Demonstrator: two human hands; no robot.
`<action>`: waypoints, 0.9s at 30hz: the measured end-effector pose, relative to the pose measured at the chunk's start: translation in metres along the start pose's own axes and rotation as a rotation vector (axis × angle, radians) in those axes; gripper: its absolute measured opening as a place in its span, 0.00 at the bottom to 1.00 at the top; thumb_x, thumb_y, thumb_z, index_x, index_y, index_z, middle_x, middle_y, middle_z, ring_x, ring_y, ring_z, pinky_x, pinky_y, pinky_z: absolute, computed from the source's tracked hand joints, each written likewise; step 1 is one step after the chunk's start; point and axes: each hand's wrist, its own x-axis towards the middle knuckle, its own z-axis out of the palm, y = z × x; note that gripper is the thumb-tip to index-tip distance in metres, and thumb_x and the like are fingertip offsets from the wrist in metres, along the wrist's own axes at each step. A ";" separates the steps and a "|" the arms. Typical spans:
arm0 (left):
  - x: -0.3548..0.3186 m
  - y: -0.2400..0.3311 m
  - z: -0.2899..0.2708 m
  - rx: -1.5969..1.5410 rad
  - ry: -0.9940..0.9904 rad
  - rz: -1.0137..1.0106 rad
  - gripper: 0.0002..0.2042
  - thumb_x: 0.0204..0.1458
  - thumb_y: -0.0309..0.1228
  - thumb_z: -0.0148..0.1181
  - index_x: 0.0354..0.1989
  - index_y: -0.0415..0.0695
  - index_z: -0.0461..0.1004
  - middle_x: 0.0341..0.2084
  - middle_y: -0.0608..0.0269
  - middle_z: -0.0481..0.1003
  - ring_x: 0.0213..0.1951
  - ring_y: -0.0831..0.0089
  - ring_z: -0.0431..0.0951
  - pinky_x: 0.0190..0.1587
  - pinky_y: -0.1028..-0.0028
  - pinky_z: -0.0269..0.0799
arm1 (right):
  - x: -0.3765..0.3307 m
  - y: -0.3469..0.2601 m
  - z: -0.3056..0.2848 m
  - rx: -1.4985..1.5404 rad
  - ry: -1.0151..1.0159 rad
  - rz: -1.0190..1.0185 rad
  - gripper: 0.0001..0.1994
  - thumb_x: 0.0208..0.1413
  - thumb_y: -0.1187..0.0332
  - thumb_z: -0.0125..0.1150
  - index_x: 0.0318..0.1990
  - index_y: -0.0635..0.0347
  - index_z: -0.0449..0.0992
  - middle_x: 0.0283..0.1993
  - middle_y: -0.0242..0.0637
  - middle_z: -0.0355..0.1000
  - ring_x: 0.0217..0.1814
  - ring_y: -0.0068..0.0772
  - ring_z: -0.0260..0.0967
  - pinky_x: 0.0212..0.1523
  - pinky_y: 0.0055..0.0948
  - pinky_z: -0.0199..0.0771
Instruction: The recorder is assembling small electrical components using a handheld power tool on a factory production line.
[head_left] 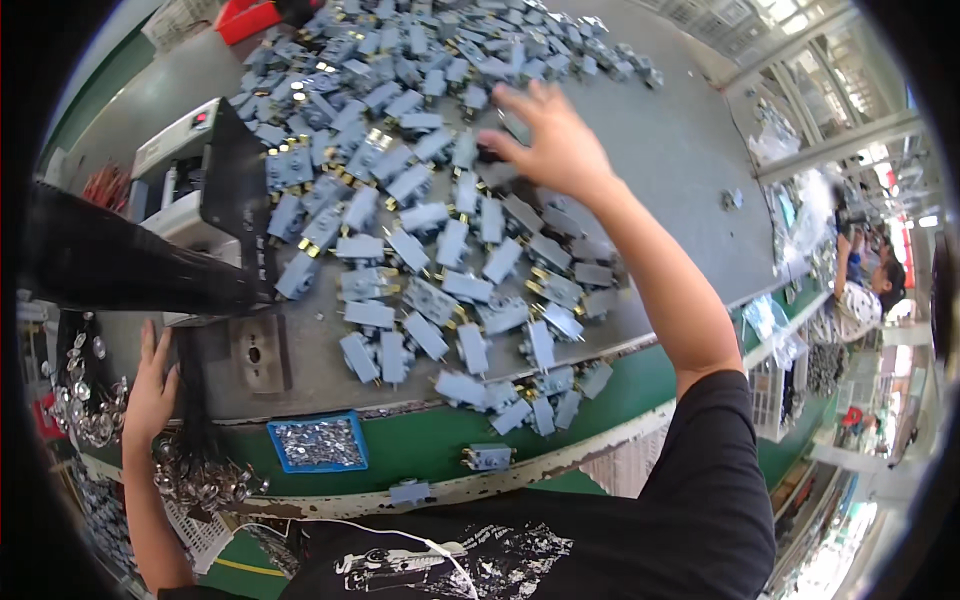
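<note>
Head camera looks steeply down, close over worktable (690, 170).

Grey-blue parts (425, 215), grey table (680, 160), blue tray (318, 443).

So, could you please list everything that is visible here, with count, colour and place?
Switch blocks: many, grey-blue with brass ends, heaped on the grey table.
Tray: one, blue, holds small silver parts, front green edge.
Silver parts pile: many, far left.
Black chute: one, left.
Red box: one, top left.
Other person: one, far right.
Left hand: open, beside silver parts.
Right hand: reaching over switch blocks, fingers spread.
</note>
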 end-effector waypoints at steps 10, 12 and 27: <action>-0.007 0.016 0.011 0.004 -0.029 -0.071 0.26 0.64 0.38 0.53 0.68 0.40 0.66 0.68 0.40 0.65 0.69 0.43 0.62 0.72 0.56 0.57 | 0.207 -0.114 0.075 -0.051 0.135 -0.417 0.38 0.62 0.27 0.42 0.75 0.32 0.62 0.77 0.46 0.58 0.82 0.58 0.46 0.79 0.59 0.40; -0.012 0.007 0.014 0.034 -0.014 -0.057 0.24 0.64 0.36 0.53 0.66 0.36 0.69 0.66 0.39 0.67 0.70 0.43 0.62 0.72 0.57 0.57 | 0.218 -0.127 0.090 -0.059 -0.130 -0.254 0.38 0.59 0.23 0.39 0.73 0.22 0.64 0.81 0.44 0.51 0.82 0.62 0.43 0.79 0.61 0.37; -0.006 0.036 -0.010 -0.069 -0.007 -0.070 0.29 0.64 0.30 0.54 0.74 0.45 0.59 0.76 0.35 0.45 0.74 0.33 0.48 0.75 0.56 0.52 | 0.085 -0.078 -0.003 0.182 -0.480 -0.498 0.24 0.67 0.45 0.55 0.54 0.52 0.84 0.61 0.40 0.78 0.61 0.46 0.75 0.64 0.38 0.73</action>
